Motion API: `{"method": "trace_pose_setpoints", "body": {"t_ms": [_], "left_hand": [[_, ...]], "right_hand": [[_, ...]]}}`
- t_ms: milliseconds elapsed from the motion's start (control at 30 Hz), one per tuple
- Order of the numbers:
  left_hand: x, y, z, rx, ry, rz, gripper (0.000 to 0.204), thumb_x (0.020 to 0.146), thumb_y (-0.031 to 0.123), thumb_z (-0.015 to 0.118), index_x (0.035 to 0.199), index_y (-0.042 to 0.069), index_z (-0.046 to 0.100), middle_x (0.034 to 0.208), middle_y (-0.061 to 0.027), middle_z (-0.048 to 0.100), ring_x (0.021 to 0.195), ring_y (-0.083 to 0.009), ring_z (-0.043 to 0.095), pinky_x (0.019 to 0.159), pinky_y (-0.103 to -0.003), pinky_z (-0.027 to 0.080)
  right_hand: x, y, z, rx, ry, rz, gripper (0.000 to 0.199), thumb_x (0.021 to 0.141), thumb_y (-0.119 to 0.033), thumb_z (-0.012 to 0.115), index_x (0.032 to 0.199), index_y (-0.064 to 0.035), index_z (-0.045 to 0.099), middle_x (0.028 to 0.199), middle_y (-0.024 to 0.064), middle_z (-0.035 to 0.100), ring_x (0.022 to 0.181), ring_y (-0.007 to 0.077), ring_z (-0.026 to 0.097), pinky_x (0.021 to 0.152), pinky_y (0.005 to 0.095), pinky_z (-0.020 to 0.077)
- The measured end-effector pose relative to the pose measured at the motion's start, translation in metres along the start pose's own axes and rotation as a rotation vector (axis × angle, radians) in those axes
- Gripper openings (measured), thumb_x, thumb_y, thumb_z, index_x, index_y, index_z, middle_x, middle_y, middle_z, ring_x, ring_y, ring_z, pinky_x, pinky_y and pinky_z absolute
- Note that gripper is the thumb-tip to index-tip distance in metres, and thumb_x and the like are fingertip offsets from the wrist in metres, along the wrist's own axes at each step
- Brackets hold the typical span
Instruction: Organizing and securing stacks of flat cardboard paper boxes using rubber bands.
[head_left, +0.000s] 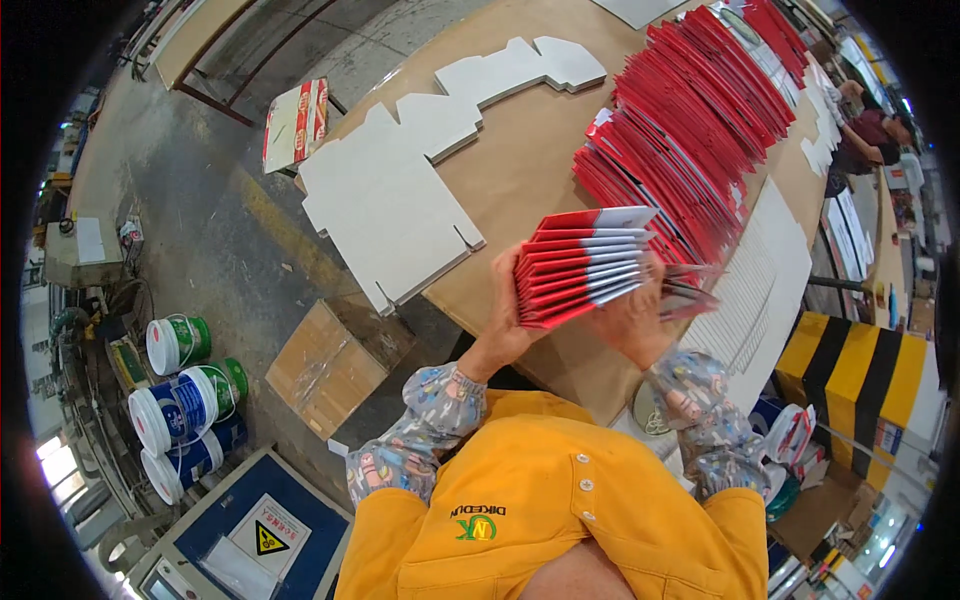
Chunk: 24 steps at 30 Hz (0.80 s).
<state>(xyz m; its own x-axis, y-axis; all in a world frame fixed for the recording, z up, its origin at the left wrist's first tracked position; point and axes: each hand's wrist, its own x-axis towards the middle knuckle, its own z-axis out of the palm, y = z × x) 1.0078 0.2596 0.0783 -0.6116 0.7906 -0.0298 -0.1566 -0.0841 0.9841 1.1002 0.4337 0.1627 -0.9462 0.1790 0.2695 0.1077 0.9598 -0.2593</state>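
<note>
A stack of folded red-and-white cardboard pieces (575,268) is held up in front of me over the near edge of the table. My left hand (503,325) grips its left end. At the right end my right hand (637,312) is closed on the pieces, its fingers slightly smeared and partly hidden. A few blurred red pieces (690,292) stick out beyond that hand. Behind the stack, long rows of similar red folded pieces (690,120) stand packed on edge on the table.
White die-cut card blanks (385,200) lie stacked on the brown table (540,135). Below its left edge sits a cardboard box (325,365); paint-type buckets (165,415) stand farther left. A yellow-black striped block (850,385) is at right. Another person (868,135) is at far right.
</note>
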Motion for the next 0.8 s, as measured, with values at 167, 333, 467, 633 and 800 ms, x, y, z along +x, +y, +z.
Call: {"method": "trace_pose_setpoints", "body": {"t_ms": [167,333,467,633,800], "left_hand": [[0.001,0.035,0.001,0.104,-0.094,0.076,0.097,0.069,0.016,0.083,0.139,0.008,0.017,0.143,-0.0161,0.028,0.133,-0.0282,0.032,0.112,-0.04,0.023],[0.011,0.015,-0.007,0.334,-0.111,0.375,0.102,0.067,0.018,0.085,0.142,0.008,0.016,0.139,-0.0163,0.033,0.128,-0.0299,0.037,0.109,-0.041,0.026],[0.006,0.02,0.004,0.112,-0.045,0.353,0.124,0.063,0.021,0.087,0.149,0.005,0.0,0.139,-0.0176,0.032,0.127,-0.0308,0.036,0.109,-0.043,0.024],[0.002,0.021,0.003,0.185,0.062,0.314,0.106,0.063,0.023,0.086,0.142,0.005,0.019,0.136,-0.0182,0.033,0.127,-0.0328,0.036,0.104,-0.041,0.033],[0.023,0.055,-0.006,0.525,0.148,0.416,0.094,0.07,0.03,0.083,0.139,0.005,0.025,0.139,-0.0166,0.029,0.128,-0.0296,0.037,0.107,-0.039,0.03]], "right_hand": [[-0.018,-0.003,0.003,0.021,-0.046,0.04,0.045,0.075,-0.033,0.07,0.11,-0.0069,0.058,0.114,0.0124,0.055,0.1,0.0301,0.052,0.085,0.0428,0.0361],[-0.021,0.001,0.005,0.168,0.044,0.081,0.034,0.072,-0.015,0.068,0.104,-0.0061,0.061,0.109,0.0111,0.059,0.096,0.0274,0.055,0.086,0.0393,0.0396],[-0.019,-0.004,0.002,0.019,0.08,0.006,0.038,0.071,-0.014,0.069,0.107,-0.0074,0.059,0.102,0.0102,0.058,0.098,0.0287,0.054,0.087,0.0406,0.0386],[-0.013,-0.004,0.0,0.125,-0.049,-0.032,0.044,0.071,-0.015,0.07,0.112,-0.0087,0.057,0.107,0.0114,0.059,0.102,0.0314,0.054,0.088,0.0434,0.0387],[0.002,0.004,0.003,0.722,0.089,0.237,0.046,0.076,-0.018,0.069,0.118,-0.0049,0.054,0.111,0.0139,0.057,0.11,0.0339,0.052,0.098,0.0472,0.0362]]}}
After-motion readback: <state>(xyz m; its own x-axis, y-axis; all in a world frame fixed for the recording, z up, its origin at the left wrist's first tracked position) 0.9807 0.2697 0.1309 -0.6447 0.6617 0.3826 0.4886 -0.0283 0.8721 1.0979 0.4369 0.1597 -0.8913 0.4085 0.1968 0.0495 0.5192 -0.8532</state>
